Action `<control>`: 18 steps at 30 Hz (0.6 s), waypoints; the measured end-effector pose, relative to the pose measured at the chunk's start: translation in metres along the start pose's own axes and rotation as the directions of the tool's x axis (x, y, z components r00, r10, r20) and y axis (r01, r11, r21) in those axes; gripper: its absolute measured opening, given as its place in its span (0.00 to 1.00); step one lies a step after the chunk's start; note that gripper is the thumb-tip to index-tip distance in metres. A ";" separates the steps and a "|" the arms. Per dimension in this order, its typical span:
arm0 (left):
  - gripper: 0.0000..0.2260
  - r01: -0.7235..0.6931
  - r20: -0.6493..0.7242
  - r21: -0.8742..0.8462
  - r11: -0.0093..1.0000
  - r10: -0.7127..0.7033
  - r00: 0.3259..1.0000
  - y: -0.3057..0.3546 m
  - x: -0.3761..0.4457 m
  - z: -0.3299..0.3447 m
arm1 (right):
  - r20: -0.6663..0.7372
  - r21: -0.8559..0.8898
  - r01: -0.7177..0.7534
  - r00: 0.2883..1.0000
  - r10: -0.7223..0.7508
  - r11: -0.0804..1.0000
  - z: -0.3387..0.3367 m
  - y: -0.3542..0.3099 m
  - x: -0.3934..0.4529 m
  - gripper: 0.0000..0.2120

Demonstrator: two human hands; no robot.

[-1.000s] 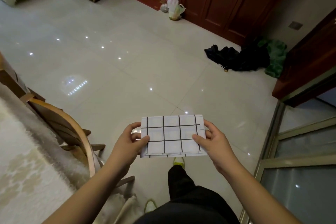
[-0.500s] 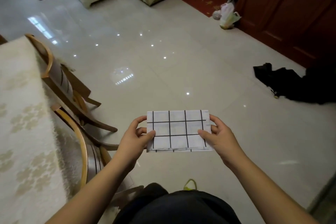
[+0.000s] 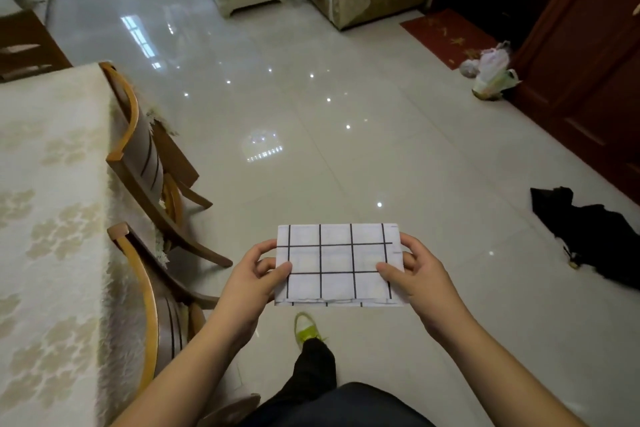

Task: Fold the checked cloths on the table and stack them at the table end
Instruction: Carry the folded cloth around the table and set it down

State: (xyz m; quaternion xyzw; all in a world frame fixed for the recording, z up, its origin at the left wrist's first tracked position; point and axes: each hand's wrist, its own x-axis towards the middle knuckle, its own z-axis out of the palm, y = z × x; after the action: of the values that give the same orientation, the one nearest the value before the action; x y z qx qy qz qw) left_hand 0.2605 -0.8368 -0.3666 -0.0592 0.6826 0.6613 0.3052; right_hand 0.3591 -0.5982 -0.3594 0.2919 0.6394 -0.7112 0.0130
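The person has turned toward the table, and more of it shows now. The cloth is folded small, held flat over the floor, right of the table. The left hand and right hand each pinch one end. I think stacking comes next. Two chairs line the table edge; the floor beside them is open.

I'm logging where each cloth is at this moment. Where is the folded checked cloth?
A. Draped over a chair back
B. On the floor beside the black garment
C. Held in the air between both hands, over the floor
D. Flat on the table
C: the folded checked cloth is pinched at its side edges by the left hand and right hand, over the tiled floor.
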 end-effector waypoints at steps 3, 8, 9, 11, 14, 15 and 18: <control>0.16 -0.003 -0.014 -0.039 0.999 0.002 1.000 0.016 0.033 -0.016 | 0.035 -0.017 0.017 0.999 -0.016 1.000 0.016 -0.019 0.041 0.21; 0.17 -0.045 -0.040 -0.027 0.999 0.044 0.998 0.056 0.082 -0.049 | 0.083 -0.052 0.027 0.996 -0.023 0.998 0.053 -0.059 0.106 0.21; 0.17 -0.052 -0.046 -0.026 0.998 0.050 0.998 0.065 0.090 -0.056 | 0.095 -0.054 0.028 0.995 -0.023 0.998 0.061 -0.065 0.117 0.20; 0.16 -0.065 -0.061 -0.028 0.997 0.063 0.996 0.082 0.106 -0.067 | 0.120 -0.058 0.035 0.992 -0.028 0.998 0.077 -0.079 0.139 0.20; 0.15 -0.066 -0.099 -0.026 0.997 0.063 0.993 0.100 0.127 -0.083 | 0.153 -0.068 0.036 0.988 -0.025 0.997 0.097 -0.097 0.168 0.19; 0.15 -0.064 -0.112 -0.030 0.997 0.061 0.992 0.104 0.134 -0.088 | 0.166 -0.068 0.033 0.986 -0.021 0.997 0.102 -0.102 0.177 0.19; 0.15 -0.058 -0.144 -0.046 0.997 0.050 0.988 0.116 0.156 -0.096 | 0.194 -0.079 0.015 0.981 0.001 0.997 0.114 -0.114 0.206 0.19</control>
State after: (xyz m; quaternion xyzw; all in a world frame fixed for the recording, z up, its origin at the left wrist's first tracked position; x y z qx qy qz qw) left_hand 0.0458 -0.8627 -0.3489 -0.0955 0.6874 0.6802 0.2359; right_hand 0.0987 -0.6087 -0.3442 0.2183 0.6640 -0.7102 0.0842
